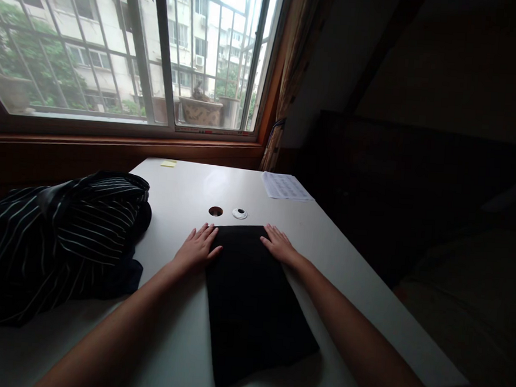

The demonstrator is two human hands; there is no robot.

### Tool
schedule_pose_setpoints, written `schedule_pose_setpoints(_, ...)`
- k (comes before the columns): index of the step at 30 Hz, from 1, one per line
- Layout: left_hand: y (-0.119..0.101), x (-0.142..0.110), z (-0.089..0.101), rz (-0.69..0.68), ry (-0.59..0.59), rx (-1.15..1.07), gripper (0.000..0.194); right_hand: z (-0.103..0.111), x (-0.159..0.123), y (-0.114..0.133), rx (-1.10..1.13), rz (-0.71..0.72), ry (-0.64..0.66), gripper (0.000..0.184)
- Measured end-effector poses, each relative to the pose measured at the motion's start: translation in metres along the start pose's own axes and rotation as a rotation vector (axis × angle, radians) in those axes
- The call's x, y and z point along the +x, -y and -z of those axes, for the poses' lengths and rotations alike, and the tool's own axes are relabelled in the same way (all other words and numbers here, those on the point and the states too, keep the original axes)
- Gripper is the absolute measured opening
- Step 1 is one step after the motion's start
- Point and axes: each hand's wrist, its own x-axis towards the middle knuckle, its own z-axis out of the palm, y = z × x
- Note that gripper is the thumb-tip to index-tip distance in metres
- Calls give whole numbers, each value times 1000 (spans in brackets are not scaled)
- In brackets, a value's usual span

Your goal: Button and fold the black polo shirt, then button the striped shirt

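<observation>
A black folded cloth (254, 299), perhaps a garment, lies flat on the white table (348, 294), its long side running away from me. My left hand (196, 248) rests at its far left corner, fingers stretched and the thumb on the fabric. At the far right corner lies my right hand (278, 243), flat with its fingers extended over the edge of the cloth. Neither hand grips anything. The near edge of the cloth is slightly wavy.
To the left sits a heap of dark striped clothing (92, 223). Beyond the cloth are a round hole (215, 211) in the tabletop and a white round cap (239, 213). Printed sheets (287, 187) and a yellow note (169, 163) lie near the far edge, below a barred window (118, 48).
</observation>
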Motion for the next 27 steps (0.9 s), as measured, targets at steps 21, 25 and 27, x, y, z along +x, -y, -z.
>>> schedule_pose_setpoints(21,-59,-57,19,-580,163,-110,69,-4,-161,-5,286,-90,18,50)
schedule_pose_setpoints(25,-12,-90,31,-409,170,-1,68,8,-165,-7,320,-81,83,53)
schedule_pose_setpoints(27,9,-101,37,-301,143,59,64,14,-166,-8,335,-90,130,57)
